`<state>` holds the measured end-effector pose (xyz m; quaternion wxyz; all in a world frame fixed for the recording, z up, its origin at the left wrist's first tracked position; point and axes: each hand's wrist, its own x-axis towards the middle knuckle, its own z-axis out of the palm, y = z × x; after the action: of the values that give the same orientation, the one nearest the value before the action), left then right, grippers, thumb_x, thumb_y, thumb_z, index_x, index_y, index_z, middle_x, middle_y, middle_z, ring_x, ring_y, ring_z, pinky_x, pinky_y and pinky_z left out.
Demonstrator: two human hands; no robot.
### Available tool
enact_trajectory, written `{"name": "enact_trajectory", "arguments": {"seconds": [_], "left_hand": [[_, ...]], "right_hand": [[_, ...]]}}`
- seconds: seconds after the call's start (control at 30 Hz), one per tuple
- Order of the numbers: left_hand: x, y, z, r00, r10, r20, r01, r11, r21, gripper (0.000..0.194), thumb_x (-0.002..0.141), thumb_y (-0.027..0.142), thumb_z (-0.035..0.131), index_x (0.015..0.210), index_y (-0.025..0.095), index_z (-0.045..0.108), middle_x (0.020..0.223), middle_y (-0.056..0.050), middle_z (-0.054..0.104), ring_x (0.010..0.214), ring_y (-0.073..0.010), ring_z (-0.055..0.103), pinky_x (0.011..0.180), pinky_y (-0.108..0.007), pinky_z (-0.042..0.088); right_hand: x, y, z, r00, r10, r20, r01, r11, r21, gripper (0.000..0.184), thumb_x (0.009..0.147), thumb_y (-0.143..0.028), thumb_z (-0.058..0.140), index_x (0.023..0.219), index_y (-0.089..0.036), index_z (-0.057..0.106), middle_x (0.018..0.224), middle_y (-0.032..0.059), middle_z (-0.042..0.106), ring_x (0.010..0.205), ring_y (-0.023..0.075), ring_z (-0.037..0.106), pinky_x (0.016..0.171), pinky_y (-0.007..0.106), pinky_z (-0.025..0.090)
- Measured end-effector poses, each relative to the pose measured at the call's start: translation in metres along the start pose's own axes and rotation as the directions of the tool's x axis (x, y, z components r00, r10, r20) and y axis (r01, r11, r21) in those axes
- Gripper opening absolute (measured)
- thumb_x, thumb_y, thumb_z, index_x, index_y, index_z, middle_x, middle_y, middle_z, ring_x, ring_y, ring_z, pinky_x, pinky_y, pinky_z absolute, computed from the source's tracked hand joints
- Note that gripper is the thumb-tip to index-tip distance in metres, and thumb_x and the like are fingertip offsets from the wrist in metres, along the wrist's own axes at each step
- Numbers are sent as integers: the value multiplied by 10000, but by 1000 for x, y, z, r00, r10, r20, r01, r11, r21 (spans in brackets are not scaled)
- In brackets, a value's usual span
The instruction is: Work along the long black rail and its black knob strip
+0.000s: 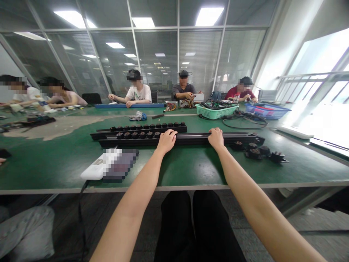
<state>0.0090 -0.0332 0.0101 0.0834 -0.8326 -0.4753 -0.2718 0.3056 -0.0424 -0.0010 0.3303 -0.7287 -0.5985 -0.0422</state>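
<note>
Bare hands [167, 141], bare forearms [139, 194], black trousers [176, 225]

Black rail [192, 140], green tabletop [191, 167], mint-green basket [214, 114], blue basket [271, 115], black trousers [176, 227].

A hand can slip along the middle of the front edge of the pale-rimmed green bench [191, 174]. Near that edge on the left, a flat white plastic box [94, 166] blocks the way. Behind, a long black metal rail [192, 139] makes a low wall, with the left hand [165, 141] and right hand [216, 138] on it. Small round black parts [255, 153] crowd its right end.
</note>
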Motion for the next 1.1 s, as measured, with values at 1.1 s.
{"name": "enact_trajectory", "arguments": {"seconds": [1.1], "left_hand": [[3, 5, 5, 1000, -10, 2, 10, 1000, -16, 429, 1072, 256, 384, 1400, 249, 661, 1445, -112, 631, 1309, -269, 600, 1124, -460, 430]], "right_hand": [[12, 23, 3, 998, 50, -41, -50, 999, 7, 449, 818, -36, 465, 1171, -123, 727, 1294, 202, 608, 1250, 330, 494, 1043, 436, 466]]}}
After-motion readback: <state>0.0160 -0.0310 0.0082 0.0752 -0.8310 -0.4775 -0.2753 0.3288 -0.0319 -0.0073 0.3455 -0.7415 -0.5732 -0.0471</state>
